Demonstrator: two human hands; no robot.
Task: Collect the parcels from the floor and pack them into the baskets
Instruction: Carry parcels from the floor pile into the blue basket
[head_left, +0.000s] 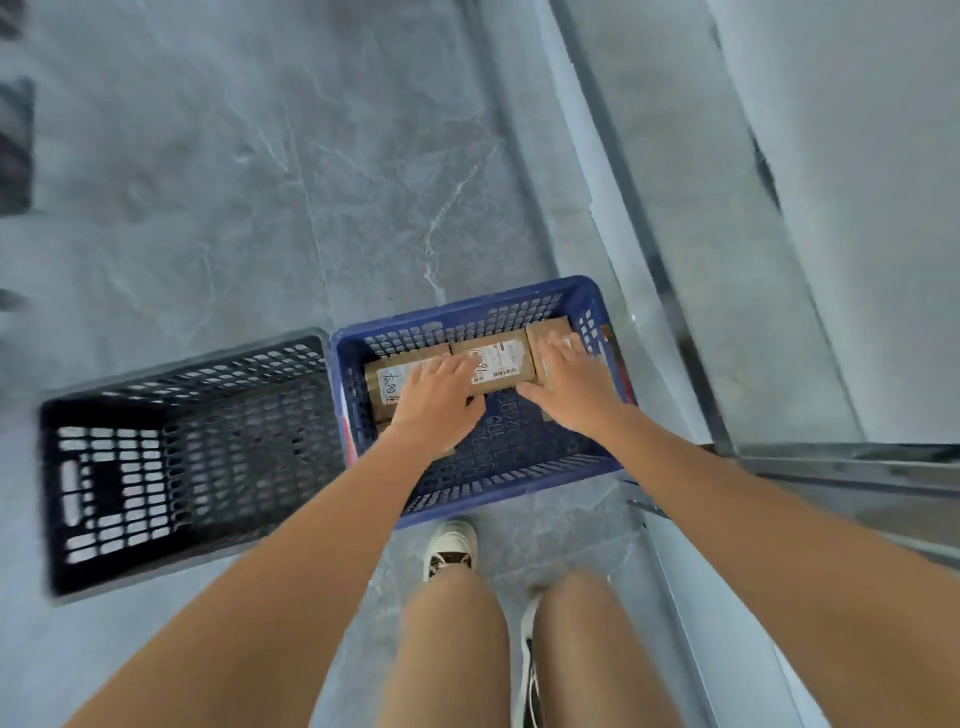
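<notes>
A blue plastic basket (467, 306) stands on the floor ahead of me. Brown cardboard parcels lie in a row along its far wall: a left parcel (387, 382) with handwriting on its label, a middle parcel (501, 358) with a white shipping label, and a right parcel (545, 330). My left hand (439, 402) rests flat on the left and middle parcels, fingers straight. My right hand (569, 382) lies flat over the right parcel, fingers spread. An empty black basket (182, 374) stands just left of the blue one.
The floor (260, 182) is grey marbled tile. A metal-framed glass wall or door track (649, 234) runs along the right, close to the blue basket. My legs and white shoes (449, 551) are just behind the baskets.
</notes>
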